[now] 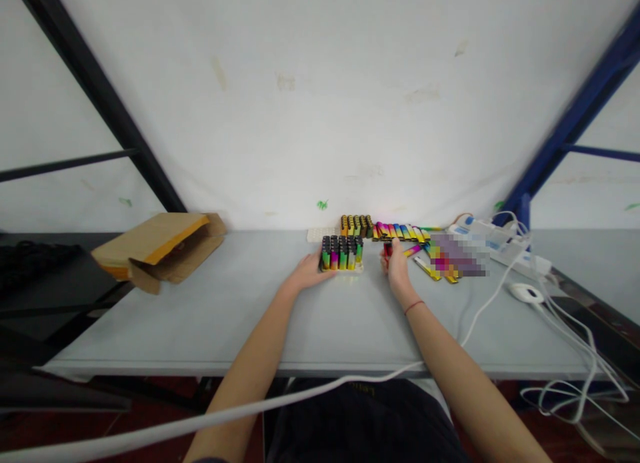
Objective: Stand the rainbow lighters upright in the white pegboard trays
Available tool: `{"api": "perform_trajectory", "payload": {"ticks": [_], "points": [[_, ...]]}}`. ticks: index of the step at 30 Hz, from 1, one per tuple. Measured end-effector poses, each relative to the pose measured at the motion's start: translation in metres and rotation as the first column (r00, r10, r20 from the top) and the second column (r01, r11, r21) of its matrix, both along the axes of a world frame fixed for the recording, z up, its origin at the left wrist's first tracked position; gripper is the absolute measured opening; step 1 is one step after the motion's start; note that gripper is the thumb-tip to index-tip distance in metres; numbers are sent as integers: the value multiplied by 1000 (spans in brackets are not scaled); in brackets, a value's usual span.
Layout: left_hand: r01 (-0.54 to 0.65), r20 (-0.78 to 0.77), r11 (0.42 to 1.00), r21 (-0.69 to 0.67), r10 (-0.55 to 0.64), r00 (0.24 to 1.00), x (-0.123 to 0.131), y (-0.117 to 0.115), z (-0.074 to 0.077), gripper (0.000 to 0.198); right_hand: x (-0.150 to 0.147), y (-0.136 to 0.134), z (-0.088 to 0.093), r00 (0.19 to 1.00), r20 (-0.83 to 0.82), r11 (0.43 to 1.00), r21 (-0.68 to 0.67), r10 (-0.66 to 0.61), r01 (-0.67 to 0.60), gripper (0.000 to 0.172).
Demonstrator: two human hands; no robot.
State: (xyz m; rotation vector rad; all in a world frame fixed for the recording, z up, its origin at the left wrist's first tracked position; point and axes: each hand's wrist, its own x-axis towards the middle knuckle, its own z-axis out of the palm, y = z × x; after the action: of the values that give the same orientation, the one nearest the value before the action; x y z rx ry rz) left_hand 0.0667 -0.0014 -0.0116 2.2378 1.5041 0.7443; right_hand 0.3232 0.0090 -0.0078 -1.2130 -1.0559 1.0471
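Note:
Several colourful lighters [342,252] with dark tops stand upright in rows in a white holder tray [354,271]. My left hand [309,271] grips this tray at its left side, with the thumb along the front. To the right of it, my right hand [397,266] is closed on a red lighter [387,250], partly hidden by the fingers. Behind the tray stands another block of gold lighters [357,226], beside a bare part of a white holed tray [320,234]. A row of loose multicoloured lighters [400,232] lies just beyond my right hand.
More lighters [427,268] lie to the right beside a blurred patch. White power strips [500,244], a white plug-like device [526,292] and cables occupy the right side. An opened cardboard box [160,243] lies at left. A white cable [300,402] crosses the table's front edge.

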Motion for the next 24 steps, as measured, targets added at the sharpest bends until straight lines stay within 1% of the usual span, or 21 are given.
{"api": "perform_trajectory", "payload": {"ticks": [3, 5, 8, 14, 17, 21, 24], "points": [[-5, 4, 1000, 2, 5, 1000, 1, -1, 1, 68, -6, -7, 3, 996, 75, 978, 199, 40, -54, 37], [-7, -2, 1000, -1, 7, 1000, 1, -1, 3, 67, -8, -9, 4, 982, 171, 953, 277, 73, -119, 33], [10, 5, 1000, -6, -10, 1000, 1, -2, 4, 66, -8, -10, 4, 962, 261, 942, 298, 75, -154, 31], [24, 47, 1000, 7, -24, 999, 1, -2, 3, 65, -9, -11, 4, 951, 265, 922, 303, 162, -241, 30], [17, 29, 1000, 3, -17, 999, 2, -1, 2, 63, -10, -13, 4, 933, 325, 911, 319, 152, -260, 27], [8, 26, 1000, -1, -8, 1000, 2, -1, 1, 64, -9, -14, 6, 920, 376, 898, 358, 113, -256, 31], [-5, 31, 1000, 3, 5, 1000, 2, -1, 1, 64, -7, -14, 5, 885, 461, 872, 404, 67, -276, 24]]}}
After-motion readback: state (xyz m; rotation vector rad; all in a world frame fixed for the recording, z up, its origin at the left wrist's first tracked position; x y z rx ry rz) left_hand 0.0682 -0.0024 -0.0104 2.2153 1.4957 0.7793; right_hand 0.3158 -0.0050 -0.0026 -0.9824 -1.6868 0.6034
